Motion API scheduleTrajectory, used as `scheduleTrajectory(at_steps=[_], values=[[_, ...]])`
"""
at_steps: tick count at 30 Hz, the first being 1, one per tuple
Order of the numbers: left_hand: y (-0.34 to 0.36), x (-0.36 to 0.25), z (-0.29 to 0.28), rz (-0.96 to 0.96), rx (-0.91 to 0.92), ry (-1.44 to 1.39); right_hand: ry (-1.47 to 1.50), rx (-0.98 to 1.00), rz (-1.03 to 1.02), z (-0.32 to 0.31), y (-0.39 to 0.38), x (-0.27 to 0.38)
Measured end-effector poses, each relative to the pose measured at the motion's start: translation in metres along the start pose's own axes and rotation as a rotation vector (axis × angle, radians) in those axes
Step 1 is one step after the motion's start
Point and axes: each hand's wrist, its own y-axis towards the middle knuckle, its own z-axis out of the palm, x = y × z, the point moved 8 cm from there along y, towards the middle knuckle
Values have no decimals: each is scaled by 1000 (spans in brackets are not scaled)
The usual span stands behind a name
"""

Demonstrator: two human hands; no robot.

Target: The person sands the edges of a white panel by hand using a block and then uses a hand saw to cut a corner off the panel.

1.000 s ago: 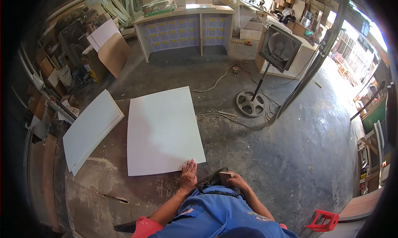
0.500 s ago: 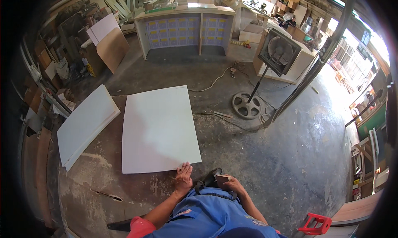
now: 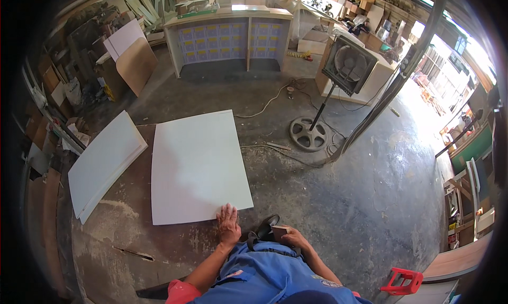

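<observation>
A large white panel lies in front of me, a shadow across part of it. My left hand rests its outstretched fingers on the panel's near edge, close to the right corner. By my waist, my right hand grips a small flat brown block, its thumb near the top face. What the block is for does not show. Left of the large panel, a stack of narrower white panels lies at a slant.
A fan stands on a round spoked base, with cables trailing over the floor. Beyond is a wooden counter frame. A red plastic stool sits at lower right. Boards lean at far left, near a rounded brown board.
My left hand's fingers have come a little further onto the panel's near edge. The whole view has shifted slightly; the right hand still holds the block.
</observation>
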Motion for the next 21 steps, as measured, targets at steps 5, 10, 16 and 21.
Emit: scheduleTrajectory(at_steps=[5, 10, 16, 21], values=[[2, 10, -4, 42, -12, -19, -22, -10, 38, 6, -7, 7], [1, 10, -4, 37, 2, 1, -52, -106, 54, 0, -12, -2], [7, 11, -8, 38, 5, -61, -10, -102, 47, -9, -7, -14], [51, 23, 3, 5, 43, -154, 63, -22, -9, -2, -13, 14]])
